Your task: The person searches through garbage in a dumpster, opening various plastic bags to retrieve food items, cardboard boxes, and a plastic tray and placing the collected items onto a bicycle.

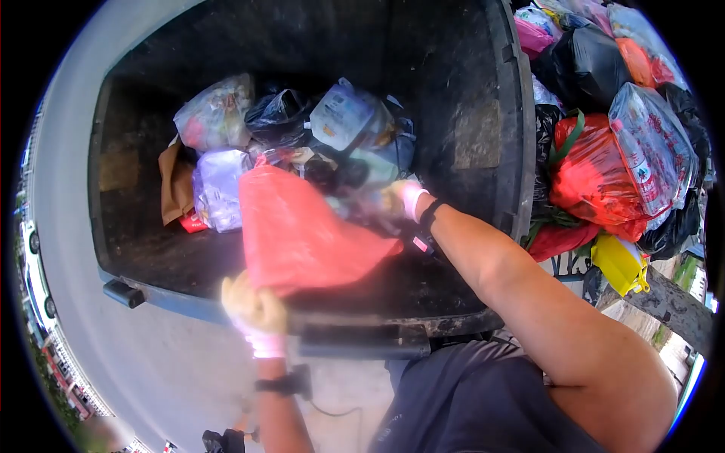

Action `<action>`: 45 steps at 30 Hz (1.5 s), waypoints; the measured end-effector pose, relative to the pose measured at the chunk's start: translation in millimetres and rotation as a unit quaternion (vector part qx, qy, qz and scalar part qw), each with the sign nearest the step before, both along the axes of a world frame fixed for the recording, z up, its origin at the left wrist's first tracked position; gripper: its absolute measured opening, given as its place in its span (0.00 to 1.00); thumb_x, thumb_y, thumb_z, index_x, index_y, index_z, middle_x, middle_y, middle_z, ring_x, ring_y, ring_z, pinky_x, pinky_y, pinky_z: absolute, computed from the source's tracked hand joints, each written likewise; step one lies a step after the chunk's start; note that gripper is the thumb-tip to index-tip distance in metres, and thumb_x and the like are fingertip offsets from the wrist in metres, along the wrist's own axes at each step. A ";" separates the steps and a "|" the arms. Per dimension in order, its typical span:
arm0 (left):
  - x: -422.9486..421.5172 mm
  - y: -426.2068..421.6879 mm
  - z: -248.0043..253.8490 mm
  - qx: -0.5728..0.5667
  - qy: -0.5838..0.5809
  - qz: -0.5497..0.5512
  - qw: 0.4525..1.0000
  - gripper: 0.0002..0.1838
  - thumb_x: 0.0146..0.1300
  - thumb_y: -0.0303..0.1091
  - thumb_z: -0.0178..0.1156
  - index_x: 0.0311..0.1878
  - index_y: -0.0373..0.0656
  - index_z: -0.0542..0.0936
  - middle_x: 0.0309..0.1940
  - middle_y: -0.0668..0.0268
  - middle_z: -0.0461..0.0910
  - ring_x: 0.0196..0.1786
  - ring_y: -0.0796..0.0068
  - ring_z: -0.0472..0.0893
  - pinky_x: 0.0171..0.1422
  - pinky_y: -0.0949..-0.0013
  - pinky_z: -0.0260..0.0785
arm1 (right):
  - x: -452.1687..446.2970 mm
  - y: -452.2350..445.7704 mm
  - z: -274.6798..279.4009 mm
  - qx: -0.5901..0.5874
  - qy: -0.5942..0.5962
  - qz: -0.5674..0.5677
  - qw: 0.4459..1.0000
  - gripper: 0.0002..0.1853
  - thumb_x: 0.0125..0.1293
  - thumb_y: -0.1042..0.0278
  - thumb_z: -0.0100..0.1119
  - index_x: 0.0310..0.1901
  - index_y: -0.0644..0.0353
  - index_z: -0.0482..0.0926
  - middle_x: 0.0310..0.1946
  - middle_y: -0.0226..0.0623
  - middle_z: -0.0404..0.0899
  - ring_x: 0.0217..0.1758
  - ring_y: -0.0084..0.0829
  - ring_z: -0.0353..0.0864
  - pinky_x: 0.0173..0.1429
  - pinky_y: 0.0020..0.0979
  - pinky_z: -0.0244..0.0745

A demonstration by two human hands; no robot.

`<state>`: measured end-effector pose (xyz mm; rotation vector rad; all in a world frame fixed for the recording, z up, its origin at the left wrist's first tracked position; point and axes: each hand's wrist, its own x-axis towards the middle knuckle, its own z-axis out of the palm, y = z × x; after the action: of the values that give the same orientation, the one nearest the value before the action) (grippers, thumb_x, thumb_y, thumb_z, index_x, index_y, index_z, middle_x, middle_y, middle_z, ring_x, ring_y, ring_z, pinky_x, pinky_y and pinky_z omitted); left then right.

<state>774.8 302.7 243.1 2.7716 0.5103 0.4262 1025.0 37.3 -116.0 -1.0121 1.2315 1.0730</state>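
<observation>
A red plastic bag (302, 226) hangs over the front part of a large dark bin (362, 291). My left hand (255, 308), in a pale glove with a pink cuff, is closed at the bag's lower left corner, by the bin's front rim. Inside the bin, right of the bag, my right hand (404, 200) wears a similar glove. Its fingers are blurred beside the loose rubbish, so their grip does not show. Around them lie a lilac bag (219, 189), a brown paper bag (177, 181), a clear bag of waste (219, 112) and a black bag (278, 117).
Right of the bin is a heap of filled bags, among them a red bag (593, 177), a plastic bottle (634, 166), a black bag (581, 64) and a yellow bag (619, 264). Grey pavement (68, 151) runs along the left, with a parked white car (36, 272).
</observation>
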 end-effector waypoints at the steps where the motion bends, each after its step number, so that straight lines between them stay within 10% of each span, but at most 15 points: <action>1: 0.0 -1.0 0.8 0.001 -0.005 -0.001 1.000 0.10 0.71 0.23 0.57 0.42 0.34 0.88 0.46 0.50 0.91 0.56 0.49 0.88 0.79 0.44 0.66 | 3.1 -5.5 5.6 0.035 0.006 0.070 0.997 0.07 0.76 0.66 0.63 0.48 0.58 0.87 0.43 0.37 0.89 0.39 0.37 0.89 0.46 0.38 0.85; 3: -0.5 -1.4 0.8 0.002 -0.009 -0.001 1.000 0.09 0.72 0.23 0.57 0.42 0.34 0.88 0.46 0.50 0.91 0.56 0.49 0.88 0.79 0.44 0.66 | 14.5 -33.7 -24.8 0.107 0.018 0.209 0.972 0.08 0.79 0.63 0.58 0.42 0.55 0.83 0.36 0.34 0.86 0.36 0.37 0.87 0.42 0.42 0.84; 5: -0.9 -0.1 0.4 0.001 -0.010 -0.004 1.000 0.09 0.72 0.23 0.57 0.42 0.34 0.88 0.46 0.50 0.91 0.56 0.49 0.88 0.79 0.44 0.66 | 2.3 -47.5 -33.4 0.086 -0.330 0.527 0.778 0.07 0.79 0.67 0.59 0.47 0.56 0.86 0.43 0.39 0.88 0.41 0.39 0.89 0.43 0.43 0.85; 7: 0.4 -0.9 2.7 -0.003 -0.007 -0.002 1.000 0.09 0.72 0.24 0.58 0.42 0.34 0.88 0.47 0.50 0.91 0.56 0.49 0.88 0.80 0.44 0.66 | -4.2 -51.7 -36.5 0.056 -0.397 0.560 0.725 0.08 0.78 0.69 0.59 0.50 0.58 0.87 0.46 0.42 0.89 0.45 0.40 0.91 0.43 0.44 0.86; 11: 3.1 -2.1 3.2 0.000 -0.027 -0.013 1.000 0.11 0.61 0.23 0.58 0.42 0.37 0.87 0.44 0.54 0.89 0.52 0.49 0.86 0.73 0.41 0.69 | -2.2 -30.7 19.7 0.000 0.013 0.112 0.994 0.11 0.76 0.68 0.59 0.52 0.61 0.87 0.41 0.46 0.89 0.47 0.41 0.93 0.39 0.45 0.87; 13: 2.7 -2.9 4.0 -0.005 -0.020 -0.005 1.000 0.10 0.62 0.23 0.58 0.41 0.37 0.87 0.43 0.54 0.88 0.51 0.49 0.86 0.73 0.41 0.69 | 2.0 -17.6 57.5 -0.028 0.079 0.078 0.993 0.12 0.76 0.67 0.60 0.52 0.62 0.87 0.41 0.47 0.89 0.47 0.42 0.93 0.38 0.45 0.88; 18: 3.9 -3.6 1.3 0.000 -0.032 0.001 0.999 0.10 0.62 0.24 0.58 0.39 0.38 0.88 0.41 0.54 0.88 0.51 0.49 0.86 0.73 0.41 0.69 | 15.3 -18.2 54.1 -0.089 -0.158 0.469 0.865 0.07 0.76 0.69 0.61 0.40 0.59 0.86 0.28 0.38 0.84 0.31 0.40 0.86 0.38 0.48 0.79; 20: 4.3 -4.2 2.8 -0.004 -0.029 0.004 1.000 0.10 0.61 0.24 0.57 0.39 0.38 0.88 0.41 0.53 0.88 0.51 0.48 0.86 0.73 0.41 0.69 | 24.4 -10.8 76.2 -0.106 0.034 0.141 0.984 0.11 0.79 0.68 0.55 0.39 0.57 0.86 0.27 0.37 0.84 0.29 0.38 0.83 0.34 0.46 0.75; 23: 5.0 -3.5 2.4 -0.004 -0.028 0.001 1.000 0.10 0.61 0.23 0.57 0.40 0.38 0.88 0.41 0.53 0.88 0.50 0.48 0.86 0.72 0.41 0.69 | 21.9 -6.2 102.2 -0.087 -0.032 0.223 0.970 0.14 0.80 0.68 0.51 0.36 0.54 0.84 0.25 0.31 0.81 0.23 0.35 0.77 0.28 0.39 0.67; 27: 5.7 -2.1 3.8 -0.009 -0.011 -0.004 1.000 0.10 0.64 0.23 0.58 0.41 0.37 0.88 0.43 0.52 0.90 0.52 0.49 0.87 0.74 0.43 0.69 | 18.8 -12.9 53.2 -0.075 0.155 0.054 0.984 0.11 0.78 0.70 0.55 0.33 0.53 0.81 0.23 0.30 0.77 0.25 0.34 0.75 0.31 0.39 0.68; 33: 3.6 -2.3 5.1 -0.022 0.016 0.012 1.000 0.09 0.70 0.23 0.59 0.42 0.35 0.89 0.45 0.52 0.91 0.56 0.50 0.89 0.80 0.44 0.66 | -1.5 -24.5 5.1 -0.045 -0.089 0.380 0.920 0.06 0.77 0.71 0.57 0.39 0.58 0.82 0.33 0.37 0.80 0.34 0.39 0.80 0.42 0.48 0.71; 38: 2.7 -2.1 3.4 -0.004 0.007 0.009 1.000 0.09 0.71 0.24 0.60 0.43 0.34 0.89 0.45 0.51 0.92 0.56 0.50 0.89 0.80 0.43 0.66 | 9.6 -14.7 30.3 -0.056 0.057 0.149 0.986 0.08 0.78 0.70 0.55 0.41 0.57 0.83 0.35 0.37 0.81 0.38 0.39 0.81 0.43 0.48 0.72; 42: 4.3 -0.2 -0.5 0.005 -0.021 -0.007 1.000 0.12 0.61 0.22 0.58 0.44 0.37 0.88 0.43 0.52 0.89 0.52 0.47 0.87 0.71 0.41 0.70 | 4.2 -14.5 46.4 -0.074 -0.042 0.266 0.960 0.06 0.76 0.69 0.57 0.40 0.55 0.83 0.33 0.36 0.81 0.35 0.40 0.82 0.42 0.47 0.74; 45: 5.4 -1.1 0.5 0.001 -0.020 -0.004 1.000 0.12 0.61 0.23 0.57 0.43 0.37 0.88 0.43 0.52 0.89 0.51 0.47 0.86 0.71 0.41 0.70 | 12.4 -13.5 30.1 -0.114 0.218 -0.173 0.954 0.06 0.70 0.74 0.67 0.40 0.68 0.88 0.39 0.51 0.89 0.38 0.51 0.92 0.34 0.54 0.84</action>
<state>780.2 301.6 243.6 2.7594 0.4896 0.4794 1037.4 23.7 -85.9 -0.7041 1.8504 0.9133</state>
